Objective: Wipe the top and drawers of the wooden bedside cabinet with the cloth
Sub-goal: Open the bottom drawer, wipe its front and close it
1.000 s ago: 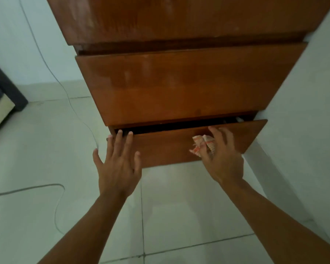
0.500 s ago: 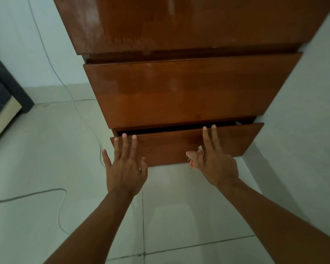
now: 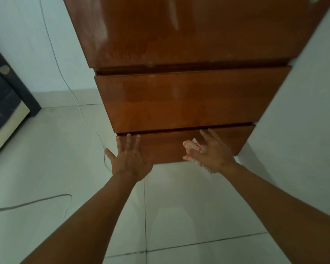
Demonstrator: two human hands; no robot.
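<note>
Pale tiles (image 3: 46,168) surround the cabinet (image 3: 189,35) at centre frame. Below, the left hand (image 3: 131,161), laid flat, presses the bottom drawer (image 3: 166,147); the right hand (image 3: 215,153) pinches the cloth (image 3: 192,147) against its front. The drawer looks nearly closed; next, likely a sideways wipe across it.

Floor (image 3: 179,206): pale glossy tiles with dark grout lines that cross near the bottom edge. Wooden cabinet (image 3: 189,100) stands on it at top centre, just beside the white wall on the right; its base is hidden by the bottom drawer front. Grey cable (image 3: 36,201) lies on the tiles at left, curving into a loop. Thinner wire (image 3: 88,119) comes down the back wall onto the floor near the cabinet's left side. Dark furniture with a pale lower edge (image 3: 6,103) sits at far left.
</note>
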